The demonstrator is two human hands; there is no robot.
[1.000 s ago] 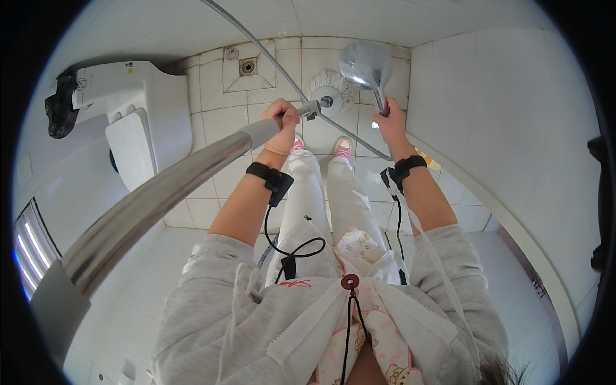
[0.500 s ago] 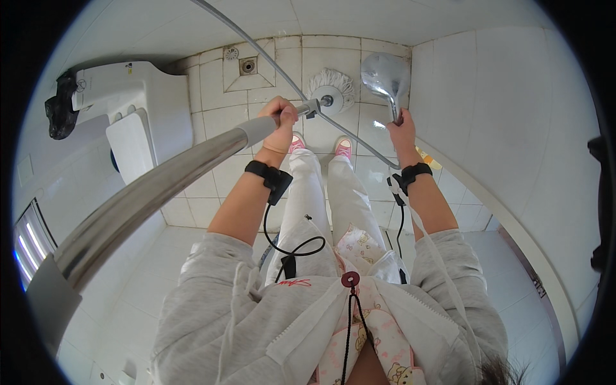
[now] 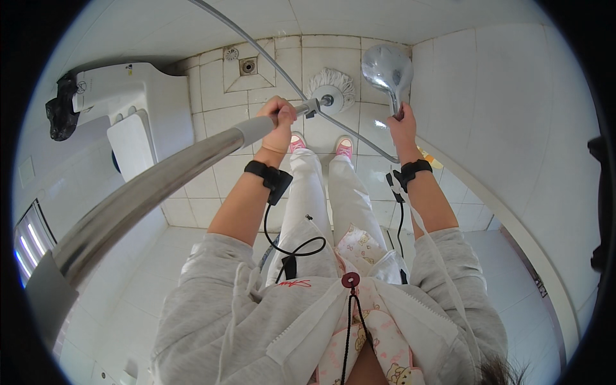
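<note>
My left hand [image 3: 277,128] is closed round the mop's metal pole [image 3: 157,173], just above its grey collar. From there the pole runs down to a round mop head [image 3: 335,80] with white strands, resting on the tiled floor. Farther right, my right hand [image 3: 403,131] grips the handle of a chrome shower head [image 3: 387,66], its wide round end pointing away from me. A grey shower hose [image 3: 266,56] comes from the upper left, passes the pole and reaches my right wrist. No water shows coming out.
A white toilet [image 3: 163,96] stands at the left, with a black bag-like thing [image 3: 62,109] on it. A square floor drain [image 3: 248,67] lies at the far wall. A pale panel edge [image 3: 507,215] runs along my right. Both my pink shoes [image 3: 344,147] are on the tiles.
My right hand has lifted the shower head slightly, and the head has tilted a little. The hose's lower end rose with it. My left hand and the mop have hardly moved.
</note>
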